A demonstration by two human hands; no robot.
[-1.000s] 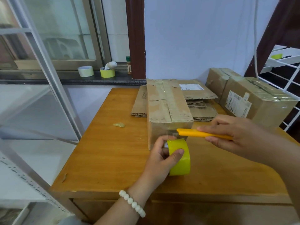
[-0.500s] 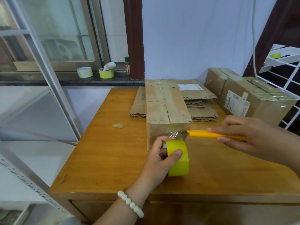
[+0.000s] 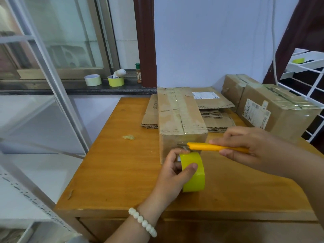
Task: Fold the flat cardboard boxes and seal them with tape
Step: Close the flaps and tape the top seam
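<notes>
A wooden table (image 3: pixel 114 172) fills the middle of the view, its near right corner running out of frame. On the left a grey metal rack (image 3: pixel 52 85) cuts across the window, blurred and cropped top and bottom. At the far right of the table sit two taped boxes (image 3: pixel 280 111), the rear one half hidden by the front one. In the centre, the box (image 3: pixel 180 116) stands on the table with its top seam taped. It lies across a stack of flat cardboard (image 3: pixel 215 109), so much of that stack is covered. The right hand (image 3: pixel 249 146) comes in from the right, forearm cut off by the frame, fingers curled round a yellow knife (image 3: pixel 215 147). The knife's tip is at the box's near face, just above the roll, and the blade is too small to make out. The left hand (image 3: pixel 173 171) grips the tape roll (image 3: pixel 192 174) upright, just in front of the box, with the thumb on the outer band and most fingers hidden behind it. Any clear strip running from roll to box is too faint to confirm. A white bead bracelet (image 3: pixel 142 221) circles the left wrist. A small crumpled scrap (image 3: pixel 128 137) lies on the table left of the box.
</notes>
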